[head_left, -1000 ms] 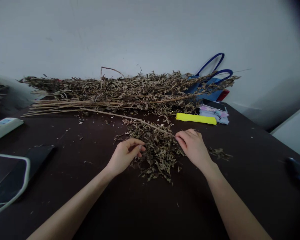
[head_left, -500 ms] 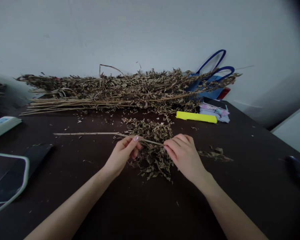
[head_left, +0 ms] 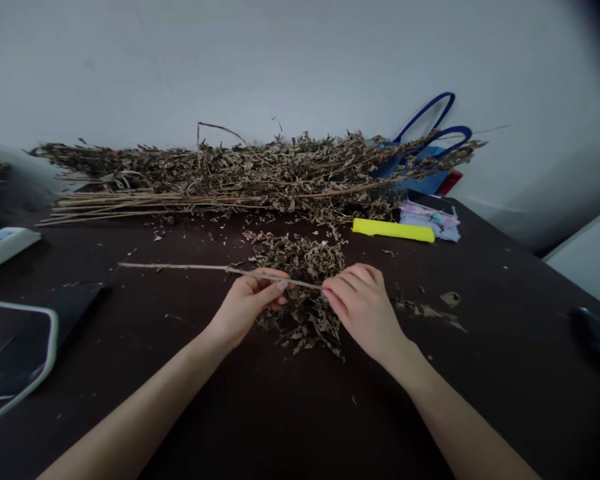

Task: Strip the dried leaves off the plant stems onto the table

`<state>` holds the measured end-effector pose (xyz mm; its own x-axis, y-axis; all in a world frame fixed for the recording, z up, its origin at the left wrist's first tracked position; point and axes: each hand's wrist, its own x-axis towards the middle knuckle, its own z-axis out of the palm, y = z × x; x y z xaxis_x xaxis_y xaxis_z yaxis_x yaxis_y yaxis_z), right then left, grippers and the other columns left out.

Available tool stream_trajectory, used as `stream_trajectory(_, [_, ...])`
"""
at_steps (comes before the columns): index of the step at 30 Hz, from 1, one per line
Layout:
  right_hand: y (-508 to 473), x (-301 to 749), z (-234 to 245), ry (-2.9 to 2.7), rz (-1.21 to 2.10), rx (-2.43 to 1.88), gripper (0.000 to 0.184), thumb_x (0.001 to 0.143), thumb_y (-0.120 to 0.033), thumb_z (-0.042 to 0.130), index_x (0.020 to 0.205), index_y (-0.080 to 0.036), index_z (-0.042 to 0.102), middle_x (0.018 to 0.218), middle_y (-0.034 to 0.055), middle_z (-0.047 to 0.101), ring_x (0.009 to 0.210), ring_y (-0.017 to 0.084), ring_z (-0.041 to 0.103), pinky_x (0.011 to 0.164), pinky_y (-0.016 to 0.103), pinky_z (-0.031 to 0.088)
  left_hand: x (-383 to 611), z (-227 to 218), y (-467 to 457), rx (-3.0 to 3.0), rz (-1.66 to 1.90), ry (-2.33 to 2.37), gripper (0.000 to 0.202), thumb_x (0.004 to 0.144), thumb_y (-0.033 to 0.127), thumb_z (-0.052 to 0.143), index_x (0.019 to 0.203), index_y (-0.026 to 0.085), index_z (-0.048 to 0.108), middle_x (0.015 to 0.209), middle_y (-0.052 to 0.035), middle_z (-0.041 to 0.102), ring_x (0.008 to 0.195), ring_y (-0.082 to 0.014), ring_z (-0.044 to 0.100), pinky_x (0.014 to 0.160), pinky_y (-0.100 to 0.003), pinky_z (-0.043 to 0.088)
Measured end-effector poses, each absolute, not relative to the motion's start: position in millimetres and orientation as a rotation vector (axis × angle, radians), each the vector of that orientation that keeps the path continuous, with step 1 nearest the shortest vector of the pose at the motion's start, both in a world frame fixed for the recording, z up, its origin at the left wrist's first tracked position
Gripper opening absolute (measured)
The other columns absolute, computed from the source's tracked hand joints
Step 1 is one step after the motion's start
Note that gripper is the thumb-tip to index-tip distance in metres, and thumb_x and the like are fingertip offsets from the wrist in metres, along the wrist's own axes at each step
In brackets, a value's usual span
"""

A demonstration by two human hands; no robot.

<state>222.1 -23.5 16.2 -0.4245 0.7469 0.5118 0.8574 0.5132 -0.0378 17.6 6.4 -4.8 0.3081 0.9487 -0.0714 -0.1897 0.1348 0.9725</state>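
Observation:
A thin, pale dried stem (head_left: pixel 180 267) runs level across the middle, its bare end pointing left. My left hand (head_left: pixel 253 297) is closed around it, thumb resting along the near side. The fingers of my right hand (head_left: pixel 363 303) pinch the same stem farther right, with its right end hidden behind them. Below and behind both hands lies a heap of dried, crumpled leaves (head_left: pixel 310 333) on the dark table (head_left: pixel 260 413). Loose dry leaf pieces (head_left: pixel 430 311) lie right of my right hand.
Long bundles of dried leafy stalks (head_left: pixel 260 173) line the wall. A yellow roll (head_left: pixel 393 230), a cloth (head_left: pixel 445 223) and a blue bag (head_left: pixel 425 180) sit at the right rear. At the left are a white power strip (head_left: pixel 7 247) and a white-rimmed object (head_left: pixel 54 340).
My left hand has slid slightly right along the stem, nearer my right hand. The stem has shifted a little right. Leaf pieces right of my right hand are more scattered.

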Motion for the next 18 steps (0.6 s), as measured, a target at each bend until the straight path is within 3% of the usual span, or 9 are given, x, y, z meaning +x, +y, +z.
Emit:
stream_trajectory(12, [-23,223,16,-2.286,-0.322,-1.307,0.016,0.090,-0.018,0.043,0.081,-0.021,0.056,0.075,0.0019,0.061,0.082,0.020,0.049,0.083,0.038,0.034,19,-10,7,1.151,1.002,0.900,0.016,0.076,0.023,0.063,0.090,0.017,0.065,0.081,-0.0026,0.065,0.061,-0.0077,0.054,0.056,-0.020,0.042])
stream_trajectory(18, [-22,223,15,-2.276,-0.295,-1.288,0.015,0.089,-0.017,0.044,0.082,-0.021,0.057,0.076,0.0018,0.062,0.082,0.019,0.050,0.084,0.037,0.033,16,-18,12,1.206,1.097,0.944,0.011,0.075,0.020,0.062,0.081,0.015,0.069,0.078,-0.0032,0.064,0.060,-0.0083,0.052,0.055,-0.021,0.043])
